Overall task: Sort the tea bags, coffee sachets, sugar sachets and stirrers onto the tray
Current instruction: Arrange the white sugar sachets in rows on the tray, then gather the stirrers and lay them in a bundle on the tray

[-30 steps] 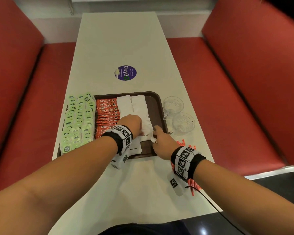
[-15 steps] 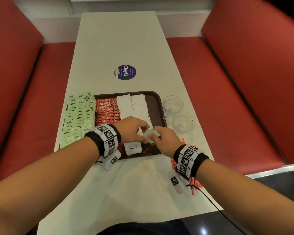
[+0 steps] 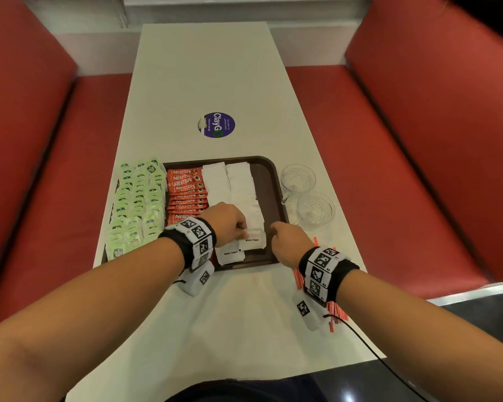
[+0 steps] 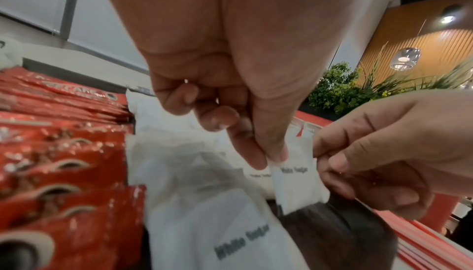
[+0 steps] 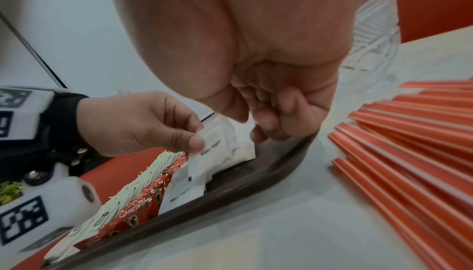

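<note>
A brown tray (image 3: 276,198) holds green tea bags (image 3: 137,204) on its left, red coffee sachets (image 3: 186,192) beside them, then two rows of white sugar sachets (image 3: 230,184). My left hand (image 3: 243,233) pinches one sugar sachet (image 4: 297,181) between thumb and forefinger, low over the near end of the right sugar row. My right hand (image 3: 273,230) has curled fingers, and their tips (image 4: 330,153) meet the same sachet's right edge. Red stirrers (image 5: 409,143) lie on the table to the right of the tray, partly under my right wrist.
Two empty glass cups (image 3: 298,178) (image 3: 315,208) stand just right of the tray. A round purple sticker (image 3: 217,125) is on the white table (image 3: 204,68) beyond it. Red bench seats (image 3: 360,140) run along both sides.
Half a second ago both hands held the sachet raised over the tray's near edge. They have since brought it down onto the near end of the right sugar row.
</note>
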Available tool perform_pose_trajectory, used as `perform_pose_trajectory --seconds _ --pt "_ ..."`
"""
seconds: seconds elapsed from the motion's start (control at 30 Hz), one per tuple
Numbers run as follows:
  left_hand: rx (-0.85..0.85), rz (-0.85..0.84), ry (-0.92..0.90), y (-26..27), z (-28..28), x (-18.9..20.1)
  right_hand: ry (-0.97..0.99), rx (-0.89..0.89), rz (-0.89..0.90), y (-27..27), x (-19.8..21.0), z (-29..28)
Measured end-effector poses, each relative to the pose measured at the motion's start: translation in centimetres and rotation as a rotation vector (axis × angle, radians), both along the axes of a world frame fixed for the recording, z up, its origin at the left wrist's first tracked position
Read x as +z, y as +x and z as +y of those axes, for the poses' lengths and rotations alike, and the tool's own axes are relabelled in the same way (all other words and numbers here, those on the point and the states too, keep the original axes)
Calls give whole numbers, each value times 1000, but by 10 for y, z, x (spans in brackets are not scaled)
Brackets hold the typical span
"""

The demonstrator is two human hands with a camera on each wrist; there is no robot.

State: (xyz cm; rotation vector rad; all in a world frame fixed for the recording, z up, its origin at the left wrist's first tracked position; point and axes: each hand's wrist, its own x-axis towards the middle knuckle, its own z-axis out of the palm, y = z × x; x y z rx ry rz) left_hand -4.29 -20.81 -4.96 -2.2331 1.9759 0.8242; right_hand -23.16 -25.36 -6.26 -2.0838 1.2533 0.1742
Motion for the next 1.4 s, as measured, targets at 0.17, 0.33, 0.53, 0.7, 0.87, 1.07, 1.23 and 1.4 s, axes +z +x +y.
perform_pose_trajectory --seconds 0.17,0.33,0.53,0.7,0.87,1.07,1.23,1.4 --pt "26 -133 44 -16 -7 -9 47 96 78 5 -6 -3" --pt "92 -251 98 -21 -12 -16 54 138 79 10 -4 -2" --pt "83 -201 -26 -26 -6 2 15 131 7 -4 10 9" --pt "-112 11 -154 -63 -7 28 -32 249 33 -48 30 12" --pt "-430 4 -75 -118 -15 34 -44 243 295 -109 35 -8" --pt "-718 -50 -50 -169 -32 19 -66 255 436 -160 35 -10" --pt "-906 -153 3 -189 -46 12 -39 264 414 -163 24 4" --pt "-928 -240 77 -181 -50 6 -112 208 363 -157 13 10"
